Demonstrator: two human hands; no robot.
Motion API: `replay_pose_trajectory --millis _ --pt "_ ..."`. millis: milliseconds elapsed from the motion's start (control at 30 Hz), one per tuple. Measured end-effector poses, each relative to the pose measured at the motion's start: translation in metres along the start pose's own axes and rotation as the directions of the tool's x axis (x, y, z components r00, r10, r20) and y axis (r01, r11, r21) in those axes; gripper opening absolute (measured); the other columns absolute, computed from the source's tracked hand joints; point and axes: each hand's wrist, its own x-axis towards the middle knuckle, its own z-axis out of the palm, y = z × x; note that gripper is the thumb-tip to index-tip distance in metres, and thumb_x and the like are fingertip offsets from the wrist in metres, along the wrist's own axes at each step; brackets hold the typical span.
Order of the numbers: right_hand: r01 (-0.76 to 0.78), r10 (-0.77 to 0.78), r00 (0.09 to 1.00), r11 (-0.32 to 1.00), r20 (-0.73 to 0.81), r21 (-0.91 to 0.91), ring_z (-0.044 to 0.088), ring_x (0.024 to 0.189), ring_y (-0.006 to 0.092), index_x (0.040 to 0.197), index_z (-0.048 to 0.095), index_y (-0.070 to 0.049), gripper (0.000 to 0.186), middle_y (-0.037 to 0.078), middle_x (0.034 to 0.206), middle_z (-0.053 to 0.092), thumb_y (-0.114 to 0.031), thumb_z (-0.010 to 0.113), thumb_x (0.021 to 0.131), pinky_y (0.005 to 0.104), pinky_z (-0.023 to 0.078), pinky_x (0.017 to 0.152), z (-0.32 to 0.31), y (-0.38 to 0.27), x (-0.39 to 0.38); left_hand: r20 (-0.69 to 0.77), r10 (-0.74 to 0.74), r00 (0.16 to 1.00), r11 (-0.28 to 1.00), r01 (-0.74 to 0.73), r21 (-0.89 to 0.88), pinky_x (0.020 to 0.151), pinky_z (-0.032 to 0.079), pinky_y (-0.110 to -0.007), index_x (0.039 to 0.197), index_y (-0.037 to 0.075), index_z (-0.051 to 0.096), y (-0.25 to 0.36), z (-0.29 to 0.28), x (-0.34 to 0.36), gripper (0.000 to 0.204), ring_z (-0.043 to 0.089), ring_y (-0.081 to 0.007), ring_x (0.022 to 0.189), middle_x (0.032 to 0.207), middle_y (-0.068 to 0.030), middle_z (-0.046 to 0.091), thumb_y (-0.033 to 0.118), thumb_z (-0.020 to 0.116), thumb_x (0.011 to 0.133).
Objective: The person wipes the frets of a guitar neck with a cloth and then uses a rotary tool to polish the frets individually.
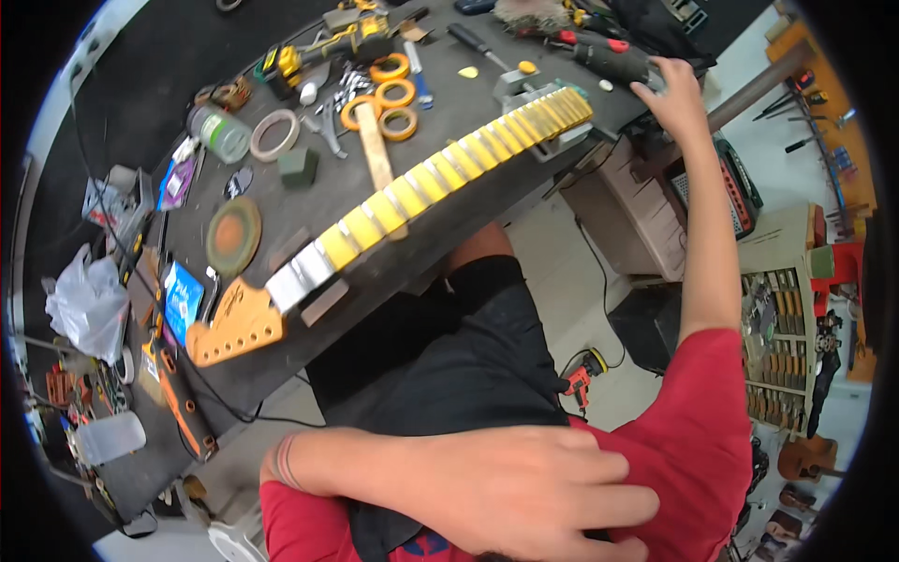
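Observation:
A guitar neck with an orange-brown headstock (243, 323) lies slantwise along the bench's near edge. Yellow strips cover its fretboard (421, 187) between the silvery frets. Its far end rests by a grey vise (534, 89), and a light wooden stick (374, 145) passes beneath it. At the far right, my right hand (676, 98) reaches to the end of a black and red power tool (609, 61), thumb and fingers spread around that end. Whether they touch it is hard to see. My left hand (552, 492) is in front of my chest, fingers apart, holding nothing.
Several orange tape rolls (395, 92), a yellow and black cordless tool (328, 51), a clear bottle (220, 133) and a round green-brown disc (233, 234) lie on the bench. An orange and black cutter (183, 403) is at left. A red drill (585, 375) sits on the floor.

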Motion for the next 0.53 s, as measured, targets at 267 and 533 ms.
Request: replay_pose_trajectory --millis 267,533 --pt "-0.023 0.190 0.716 0.968 0.671 -0.250 0.057 0.149 0.0396 0.158 0.069 -0.022 0.085 0.012 0.151 0.071 -0.045 0.093 0.080 0.0509 0.050 0.123 0.060 0.001 0.091 -0.070 -0.642 0.764 0.660 0.597 0.455 0.087 0.059 -0.043 0.120 0.008 0.075 -0.073 -0.023 -0.077 0.036 0.074 -0.0298 0.105 0.116 -0.0077 0.073 0.004 0.077 0.084" --pt "-0.063 -0.009 0.927 0.982 0.376 0.178 0.060 0.138 0.0411 0.155 0.069 -0.010 0.080 0.023 0.140 0.073 -0.045 0.093 0.086 0.0490 0.050 0.121 0.031 0.053 0.042 -0.235 -0.912 0.336 0.267 0.922 0.281 0.097 0.061 -0.044 0.122 0.008 0.076 -0.126 -0.024 -0.149 0.027 0.073 -0.0337 0.118 0.118 -0.0103 0.075 0.000 0.073 0.095"
